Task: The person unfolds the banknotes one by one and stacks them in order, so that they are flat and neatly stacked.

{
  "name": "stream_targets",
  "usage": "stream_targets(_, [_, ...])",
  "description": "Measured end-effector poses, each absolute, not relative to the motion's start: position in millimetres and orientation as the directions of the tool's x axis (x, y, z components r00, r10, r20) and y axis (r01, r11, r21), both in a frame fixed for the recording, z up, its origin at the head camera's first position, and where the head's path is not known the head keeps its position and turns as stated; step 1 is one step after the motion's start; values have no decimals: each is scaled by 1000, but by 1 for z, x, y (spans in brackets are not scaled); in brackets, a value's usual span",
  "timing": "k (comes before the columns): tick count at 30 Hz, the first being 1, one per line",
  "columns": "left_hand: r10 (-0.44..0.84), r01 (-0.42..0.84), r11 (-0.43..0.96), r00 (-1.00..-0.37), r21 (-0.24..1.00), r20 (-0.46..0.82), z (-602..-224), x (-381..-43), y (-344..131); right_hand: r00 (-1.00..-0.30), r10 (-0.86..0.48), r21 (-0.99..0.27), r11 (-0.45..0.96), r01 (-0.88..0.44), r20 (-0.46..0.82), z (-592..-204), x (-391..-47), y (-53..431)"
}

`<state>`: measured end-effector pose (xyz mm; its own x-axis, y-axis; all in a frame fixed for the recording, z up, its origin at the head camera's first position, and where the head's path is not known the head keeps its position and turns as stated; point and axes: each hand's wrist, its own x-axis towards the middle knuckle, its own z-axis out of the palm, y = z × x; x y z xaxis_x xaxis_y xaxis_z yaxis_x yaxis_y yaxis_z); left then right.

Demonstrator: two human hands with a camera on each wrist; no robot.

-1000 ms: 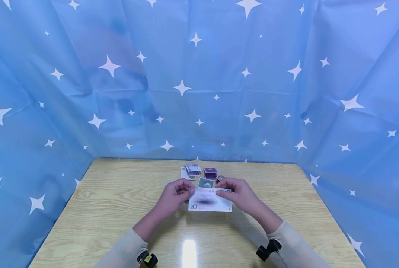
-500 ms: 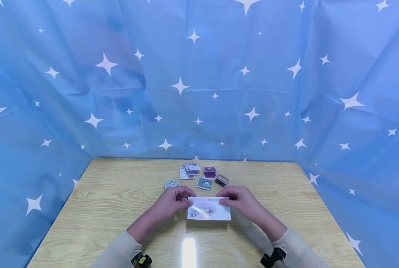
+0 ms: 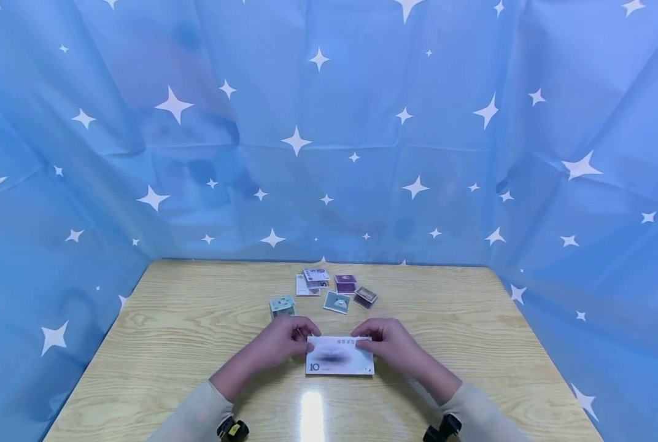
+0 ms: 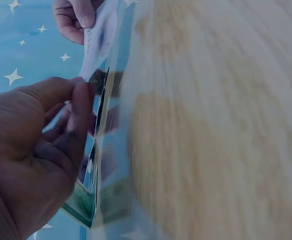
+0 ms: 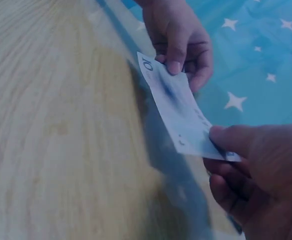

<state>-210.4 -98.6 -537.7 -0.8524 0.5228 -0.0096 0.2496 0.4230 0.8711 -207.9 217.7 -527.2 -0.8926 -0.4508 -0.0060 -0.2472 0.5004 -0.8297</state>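
A pale banknote (image 3: 340,362) marked 10 is stretched between both hands, low over the near middle of the table. My left hand (image 3: 282,339) pinches its left end between thumb and fingers, as the left wrist view also shows. At its upper right edge, my right hand (image 3: 392,344) holds it the same way, thumb on top. In the right wrist view the banknote (image 5: 175,107) bends slightly between the two hands. Just beyond the left hand lies a folded green banknote (image 3: 282,304).
Further back on the wooden table (image 3: 207,319) stand folded notes: a purple-white one (image 3: 316,276), a dark purple one (image 3: 345,283) and a brown one (image 3: 365,297). A grey-green note (image 3: 337,302) lies in front of them. A blue star-patterned cloth (image 3: 329,153) walls the table in.
Both hands have drawn the banknote toward the near side and lower over the table. The folded notes behind, partly covered by the hands before, now show more fully.
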Motion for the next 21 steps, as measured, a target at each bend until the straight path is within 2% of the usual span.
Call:
stream_targets(6, [503,244,477,-864,844,-34,-542,-212,-97,-895,-446,-792,543,-280,10,-533,-207,212])
stream_targets(13, [501,294,525,-865,799,-11,-545,-214,-93,-894,-447,-726,603,-331,36,-534,-207,208])
stream_targets(21, [508,315,551,-861,773,-11,-546,-214,-91,-872,-481,-668,620,-413,93,-540,-206,208])
